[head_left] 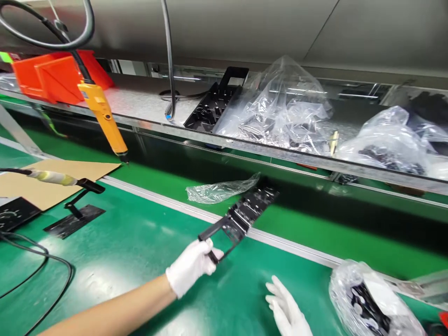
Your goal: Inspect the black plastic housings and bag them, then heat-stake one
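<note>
We work at a smooth green bench [133, 242] edged by a metal rail, with a steel shelf [147, 105] beyond it. Our gloved left hand [192, 265] grips the near end of a flat, black, ribbed plastic frame [241, 217], which reaches out over the rail. Our right hand [287, 308] is spread open on the mat. A crinkled clear bag [371, 298] lies at the right.

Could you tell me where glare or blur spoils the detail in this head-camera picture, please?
Head view: overhead light glares off the green mat near the left hand; the black bracket it holds is slightly motion-blurred; the clear bags on the shelf shine, hiding their contents; the right hand is soft-edged.
</note>
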Tool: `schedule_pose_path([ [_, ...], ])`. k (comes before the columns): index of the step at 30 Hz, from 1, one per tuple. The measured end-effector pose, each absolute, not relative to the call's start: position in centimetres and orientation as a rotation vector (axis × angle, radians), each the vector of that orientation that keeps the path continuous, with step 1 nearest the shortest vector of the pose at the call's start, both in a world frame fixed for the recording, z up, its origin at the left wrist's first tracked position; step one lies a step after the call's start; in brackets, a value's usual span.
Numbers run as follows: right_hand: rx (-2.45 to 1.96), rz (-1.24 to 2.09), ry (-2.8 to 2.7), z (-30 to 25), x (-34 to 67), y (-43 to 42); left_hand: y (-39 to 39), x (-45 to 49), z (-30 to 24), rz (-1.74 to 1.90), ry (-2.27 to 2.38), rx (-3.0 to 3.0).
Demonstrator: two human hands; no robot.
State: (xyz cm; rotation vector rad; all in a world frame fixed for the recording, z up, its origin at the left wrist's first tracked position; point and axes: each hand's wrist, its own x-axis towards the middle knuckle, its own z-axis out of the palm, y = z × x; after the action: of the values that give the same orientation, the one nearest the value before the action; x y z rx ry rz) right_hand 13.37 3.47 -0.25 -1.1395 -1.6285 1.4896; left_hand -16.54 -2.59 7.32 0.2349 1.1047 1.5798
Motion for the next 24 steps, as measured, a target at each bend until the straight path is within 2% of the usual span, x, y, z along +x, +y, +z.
schedule_pose_path([
  [4,-0.989,1.676,-1.252,0.1,11.7,2.2,-5.6,-9.3,6.1,1.356,1.019,0.390],
  [7,-1.150,1.553,-1.018,0.3,11.7,2.9,-6.8,-5.5,5.1,1.228,0.972,0.470],
  [10,-1.256,1.424,-1.024,1.2,13.3,4.4,-5.6,-5.0,5.3,1.126,0.965,0.683],
  [12,-1.208,1.382,-1.064,2.2,14.6,5.3,-2.9,-6.8,6.2,1.024,1.014,1.045],
  [14,-1.172,1.326,-1.044,3.2,15.5,6.0,1.4,-9.8,7.5,0.848,1.254,1.608],
  [17,-1.158,1.316,-0.974,3.9,16.1,6.6,9.3,-14.6,8.7,0.933,1.642,1.725],
  [20,-1.147,1.435,-0.904,3.8,15.9,6.8,16.3,-17.6,8.2,0.869,1.887,1.776],
  [24,-1.183,1.519,-0.923,4.0,15.9,6.7,20.9,-18.4,7.1,0.743,2.042,1.747],
])
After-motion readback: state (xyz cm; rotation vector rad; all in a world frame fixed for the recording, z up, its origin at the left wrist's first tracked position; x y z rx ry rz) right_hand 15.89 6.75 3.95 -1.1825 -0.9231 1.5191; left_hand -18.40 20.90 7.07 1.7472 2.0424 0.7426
